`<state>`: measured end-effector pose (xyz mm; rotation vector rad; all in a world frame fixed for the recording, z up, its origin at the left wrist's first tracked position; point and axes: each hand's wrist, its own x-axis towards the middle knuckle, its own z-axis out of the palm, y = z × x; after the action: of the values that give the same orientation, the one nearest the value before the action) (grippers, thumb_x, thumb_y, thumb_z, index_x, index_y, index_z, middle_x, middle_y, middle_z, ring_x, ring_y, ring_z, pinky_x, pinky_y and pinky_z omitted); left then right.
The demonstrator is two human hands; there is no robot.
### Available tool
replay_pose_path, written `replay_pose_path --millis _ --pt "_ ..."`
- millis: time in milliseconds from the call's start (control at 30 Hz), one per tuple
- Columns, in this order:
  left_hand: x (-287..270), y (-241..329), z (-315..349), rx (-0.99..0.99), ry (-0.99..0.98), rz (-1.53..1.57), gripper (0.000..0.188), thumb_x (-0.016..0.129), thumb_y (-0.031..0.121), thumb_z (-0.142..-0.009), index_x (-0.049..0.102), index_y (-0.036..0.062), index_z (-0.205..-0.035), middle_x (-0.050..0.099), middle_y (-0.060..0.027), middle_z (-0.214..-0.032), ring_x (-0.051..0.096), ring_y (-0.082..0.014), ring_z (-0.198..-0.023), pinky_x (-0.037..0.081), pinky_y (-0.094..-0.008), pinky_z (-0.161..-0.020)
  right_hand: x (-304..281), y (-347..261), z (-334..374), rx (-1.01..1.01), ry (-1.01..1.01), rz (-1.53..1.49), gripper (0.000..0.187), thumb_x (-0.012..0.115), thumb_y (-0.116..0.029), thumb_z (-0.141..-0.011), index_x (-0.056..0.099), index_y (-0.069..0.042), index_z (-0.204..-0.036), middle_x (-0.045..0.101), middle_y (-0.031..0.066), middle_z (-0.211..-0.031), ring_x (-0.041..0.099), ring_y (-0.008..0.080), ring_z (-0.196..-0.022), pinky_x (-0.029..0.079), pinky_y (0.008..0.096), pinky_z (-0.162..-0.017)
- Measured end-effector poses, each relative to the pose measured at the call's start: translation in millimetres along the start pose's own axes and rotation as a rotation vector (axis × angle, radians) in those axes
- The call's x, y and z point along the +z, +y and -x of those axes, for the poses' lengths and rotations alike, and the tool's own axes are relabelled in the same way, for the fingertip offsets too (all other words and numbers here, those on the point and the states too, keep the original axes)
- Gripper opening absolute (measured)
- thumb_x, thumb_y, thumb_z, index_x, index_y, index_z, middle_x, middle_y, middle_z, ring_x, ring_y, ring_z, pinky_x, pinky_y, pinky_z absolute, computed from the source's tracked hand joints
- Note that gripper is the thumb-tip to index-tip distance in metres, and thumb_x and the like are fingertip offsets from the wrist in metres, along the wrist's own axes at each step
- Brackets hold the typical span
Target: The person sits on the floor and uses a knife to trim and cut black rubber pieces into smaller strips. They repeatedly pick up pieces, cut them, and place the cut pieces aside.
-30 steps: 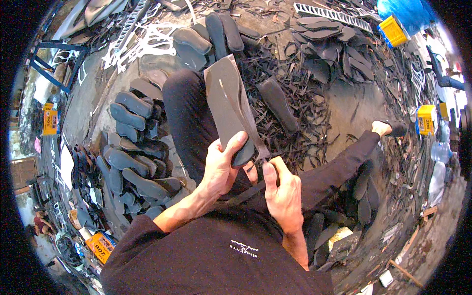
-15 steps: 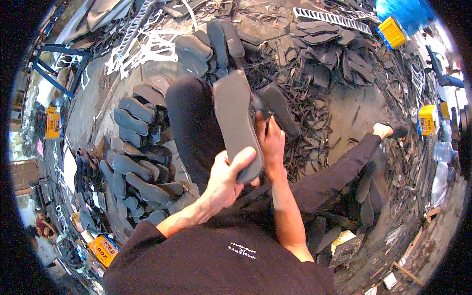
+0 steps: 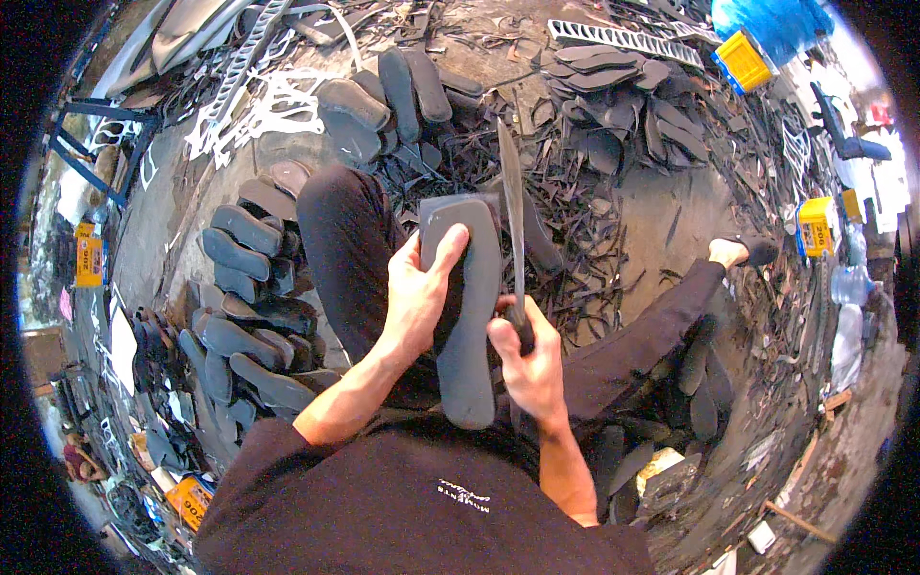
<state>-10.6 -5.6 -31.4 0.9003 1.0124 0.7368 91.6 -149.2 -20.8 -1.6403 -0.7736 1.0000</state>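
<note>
Presumably trimming is in progress, with the left hand (image 3: 418, 295) clamped on the sole (image 3: 470, 331), just left of the knife (image 3: 514, 206) the right hand (image 3: 533, 372) grips, and the square far edge (image 3: 439, 205) probably needs the blade next.

Grey sole (image 3: 469, 326) beside long knife (image 3: 516, 230)

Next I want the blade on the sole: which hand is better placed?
Likely the right hand: it grips the knife, blade pointing away, beside the sole. The left hand holds the sole.
</note>
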Motion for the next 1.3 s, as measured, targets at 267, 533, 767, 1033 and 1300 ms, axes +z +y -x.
replay_pose_path --millis 267,533,767,1033,1300 --pt "8.3 34.8 -3.0 -0.16 -0.132 0.034 0.043 0.076 0.043 -0.102 0.072 0.0061 -0.124 0.076 -0.0012 -0.102 0.067 -0.0079 -0.078 0.056 -0.0278 -0.071 -1.4 53.2 57.5 -0.055 0.236 0.373 0.044 0.051 -0.05 -0.111 0.062 -0.007 -0.115 0.065 0.0213 -0.076 0.067 0.0424 -0.066 0.049 0.0487 -0.06" --pt "7.6 40.7 11.8 -0.144 -0.361 -0.11 0.042 0.084 0.033 -0.096 0.071 0.0045 -0.125 0.076 -0.0027 -0.097 0.07 -0.0102 -0.076 0.06 -0.0301 -0.07 -18.4 -0.9 -10.4 -0.089 0.276 0.283 0.045 0.048 -0.046 -0.114 0.062 -0.006 -0.101 0.057 0.0146 -0.07 0.06 0.0285 -0.06 0.047 0.043 -0.058" --pt "-23.3 65.1 -10.5 -0.027 -0.644 -0.328 0.043 0.095 0.025 -0.084 0.079 0.0005 -0.115 0.079 -0.002 -0.097 0.07 -0.0077 -0.086 0.06 -0.0278 -0.081 -72.1 -30.3 -11.2 0.14 -0.099 -0.114 0.061 0.04 -0.061 -0.113 0.062 -0.009 -0.091 0.039 -0.0072 -0.062 0.036 0.0037 -0.056 0.031 0.0268 -0.051" --pt "-31.9 68.9 -22.3 0.038 -0.757 -0.506 0.041 0.095 0.026 -0.084 0.079 0.001 -0.112 0.079 -0.0013 -0.095 0.069 -0.0065 -0.083 0.058 -0.0268 -0.077 -83.7 -25.9 16.8 0.057 -0.172 0.276 0.061 0.045 -0.06 -0.112 0.06 -0.005 -0.092 0.044 -0.004 -0.066 0.039 0.0065 -0.063 0.033 0.0277 -0.057" --pt "-12.3 34.0 3.0 -0.115 -1.129 -0.569 0.048 0.094 0.04 -0.083 0.078 -0.0002 -0.102 0.076 -0.0006 -0.086 0.068 -0.0113 -0.082 0.057 -0.0359 -0.073 -62.1 -2.9 -7.4 0.174 -0.241 0.061 0.063 0.039 -0.06 -0.114 0.062 -0.004 -0.099 0.053 0.0024 -0.071 0.047 0.0123 -0.067 0.043 0.0332 -0.062"
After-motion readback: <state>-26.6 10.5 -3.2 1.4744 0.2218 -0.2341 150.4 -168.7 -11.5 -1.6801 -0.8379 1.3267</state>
